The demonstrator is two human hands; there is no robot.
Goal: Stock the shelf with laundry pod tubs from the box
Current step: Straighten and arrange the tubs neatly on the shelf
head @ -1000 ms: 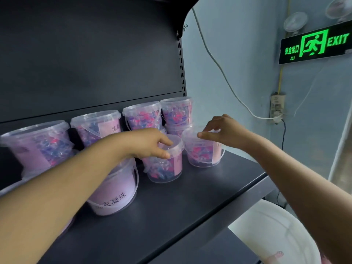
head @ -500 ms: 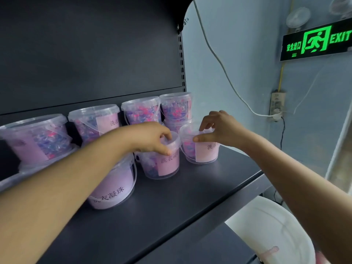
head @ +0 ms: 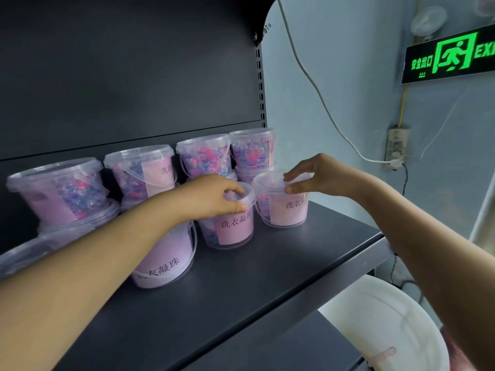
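Left hand (head: 214, 196) lies over the lid of the middle front tub (head: 235, 226), with the fingers curled down round the rim and the thumb at the near edge. Right hand (head: 318, 178) pinches the lid rim of the right front tub (head: 284, 210) between the thumb and curled fingers. Both tubs stand upright on the dark shelf (head: 267, 279), just beside each other, in front of the stacked back row (head: 203, 156).

Obscured: the left forearm crosses the left front tub (head: 166, 258), hiding its lid and the start of its label. The lower tubs of the back row are mostly hidden behind the front ones. The tubs at far left are blurred and cut off by the frame edge.

Writing: the pink label on the middle front tub reads 洗衣凝珠. The right front tub shows 洗衣, with the rest turned out of sight. The left front tub shows 衣凝珠.

Surroundings: a green exit sign (head: 452, 54) on the wall reads 安全出口 and "EX", cut off at the right edge. A white cable (head: 321, 103) runs to a wall socket (head: 396, 148). A white bucket (head: 388, 325) stands below the shelf end, partly out of frame.
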